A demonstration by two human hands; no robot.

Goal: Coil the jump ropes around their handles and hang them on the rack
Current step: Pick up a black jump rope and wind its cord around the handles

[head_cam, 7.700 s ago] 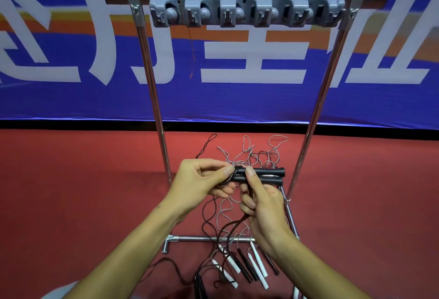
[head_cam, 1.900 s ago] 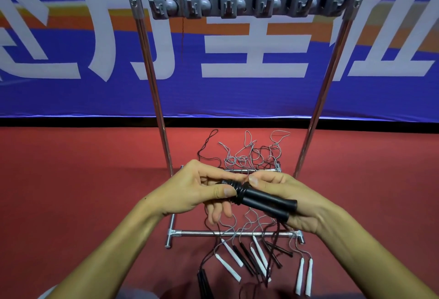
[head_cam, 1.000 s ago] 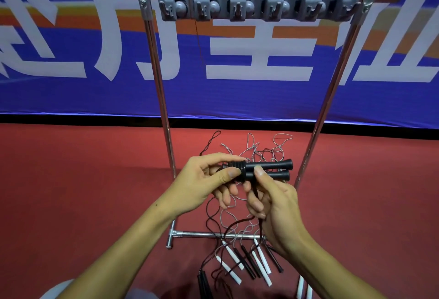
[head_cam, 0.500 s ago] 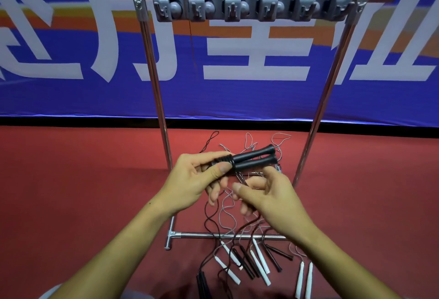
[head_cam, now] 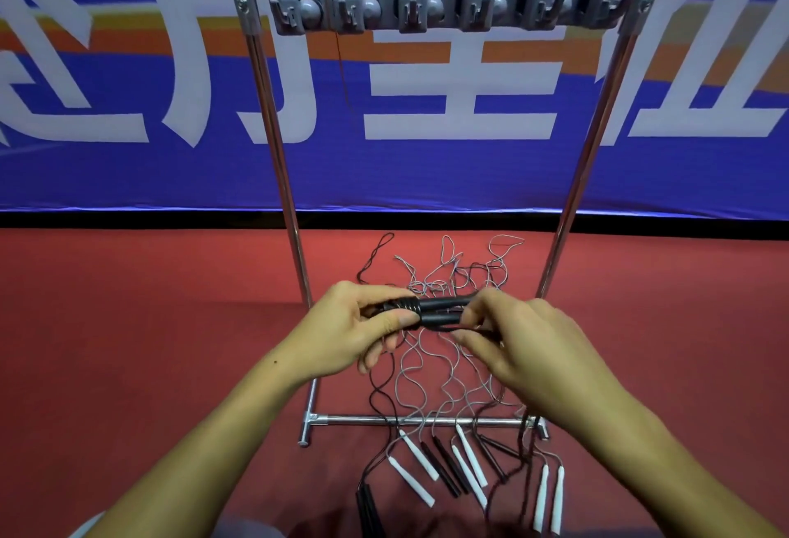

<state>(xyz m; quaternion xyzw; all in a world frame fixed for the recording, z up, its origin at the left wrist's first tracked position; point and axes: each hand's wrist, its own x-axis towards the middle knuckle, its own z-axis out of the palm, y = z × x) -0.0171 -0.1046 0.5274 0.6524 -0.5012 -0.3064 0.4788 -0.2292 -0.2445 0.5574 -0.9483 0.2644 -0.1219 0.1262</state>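
Note:
My left hand (head_cam: 354,330) grips the left end of a pair of black jump-rope handles (head_cam: 439,313), held side by side and level. A few turns of black cord are coiled around that end. My right hand (head_cam: 525,345) reaches over the handles' right end and pinches the black cord (head_cam: 523,448), which trails down to the floor. Straight ahead stands a metal rack (head_cam: 281,161); its grey hook bar (head_cam: 448,3) at the top has nothing hanging on it.
Tangled grey and black ropes (head_cam: 452,272) lie on the red floor inside the rack's base. White handles (head_cam: 427,460) and black handles (head_cam: 448,469) lie in front of the base crossbar (head_cam: 418,421). A blue banner (head_cam: 128,110) stands behind.
The handles have levelled out from a tilt and dropped slightly. My right hand has swung up from below and come over their right end with the cord.

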